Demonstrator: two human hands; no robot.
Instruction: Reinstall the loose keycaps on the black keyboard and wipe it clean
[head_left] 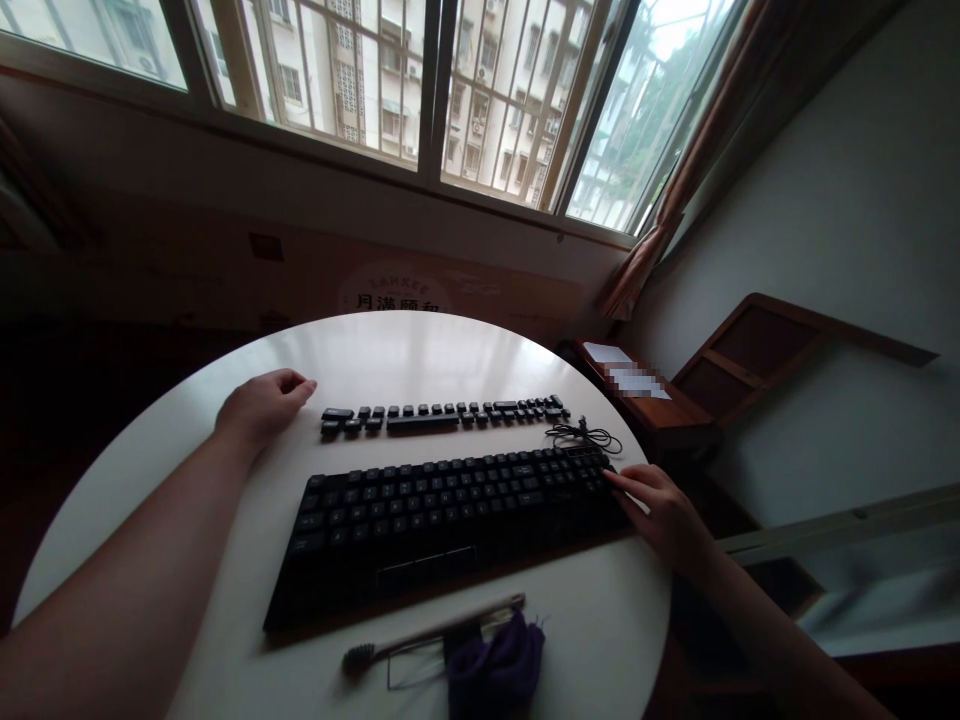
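Observation:
A black keyboard (450, 495) lies across the round white table, its near rows without keycaps. My right hand (660, 510) is at the keyboard's right end, with fingers on its top corner and the thumb by the side edge. Behind the keyboard, loose black keycaps (420, 418) stand in two lines, a long space bar among them. To the left of those keycaps my left hand (262, 405) rests on the table, fingers curled in. Its palm side is hidden, and it touches neither keyboard nor keycaps.
In front of the keyboard lie a small brush (435, 632), a thin wire tool (409, 670) and a purple cloth (499, 665). A coiled black cable (589, 436) sits behind the right end. The table edge (664, 620) curves close on the right. Beyond stands a wooden chair (757, 350).

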